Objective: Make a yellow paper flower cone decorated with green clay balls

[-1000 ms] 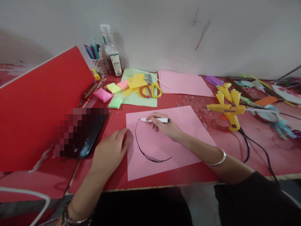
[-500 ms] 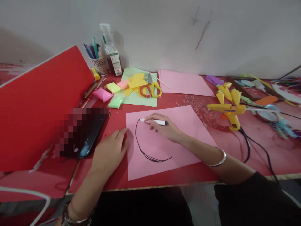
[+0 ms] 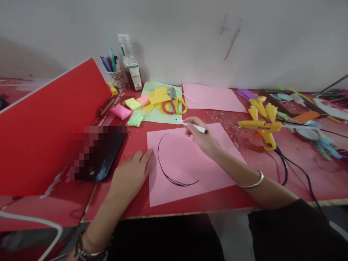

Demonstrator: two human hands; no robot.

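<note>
A white marker (image 3: 200, 128) with a black end is gripped in my right hand (image 3: 206, 144). Its dark tip points left, above the far edge of the pink sheet of paper (image 3: 187, 156) and apart from it. A black curved line (image 3: 161, 164) runs down the sheet's left side and along its bottom, doubled in places. My left hand (image 3: 131, 172) lies palm down on the red table, empty, its fingertips at the sheet's left edge.
Left stand a red board (image 3: 51, 127) and a black phone (image 3: 104, 159). Behind lie scissors (image 3: 181, 105), yellow paper pieces (image 3: 160, 95), clay packets (image 3: 121, 111) and more pink sheets (image 3: 214, 97). A corded yellow glue gun (image 3: 261, 127) sits at right.
My right hand has lifted the marker off the sheet and moved it right and up, away from the upper end of the black line. The left hand stays at the paper's edge.
</note>
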